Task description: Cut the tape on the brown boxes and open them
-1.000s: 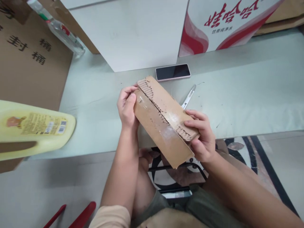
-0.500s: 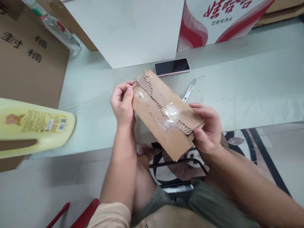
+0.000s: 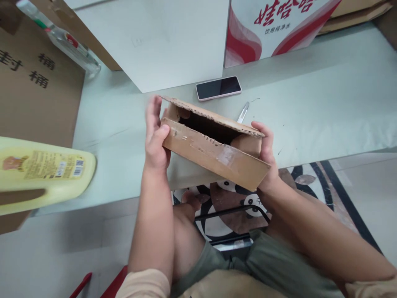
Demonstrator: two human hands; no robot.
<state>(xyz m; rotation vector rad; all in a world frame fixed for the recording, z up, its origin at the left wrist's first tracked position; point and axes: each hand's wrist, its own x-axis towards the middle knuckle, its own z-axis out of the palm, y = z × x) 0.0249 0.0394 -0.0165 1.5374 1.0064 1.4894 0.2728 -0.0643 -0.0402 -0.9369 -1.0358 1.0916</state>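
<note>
A small brown cardboard box [image 3: 214, 159] is held up over the near edge of the table, tilted down to the right. Its flaps stand apart, and the gap between them shows a dark inside. My left hand [image 3: 156, 138] grips the left end, thumb on the near flap and fingers behind the far side. At the right end, my right hand [image 3: 267, 157] is closed round the side, its fingers partly hidden by the cardboard. Torn edges and bits of clear tape mark the flaps. Behind the box lies a slim grey-white cutter-like tool [image 3: 243, 112], its lower end hidden.
A phone [image 3: 218, 88] lies on the pale green table [image 3: 319, 99] before a white box [image 3: 155, 45]. Left are a yellow jug [image 3: 83, 165], a clear bottle [image 3: 68, 41] and a large carton [image 3: 58, 99]. A red and white carton [image 3: 279, 29] stands at the back.
The box's taped flaps have come apart, showing its inside, and the box has been turned in my hands. My right hand has moved up slightly. The whole view has shifted a little.
</note>
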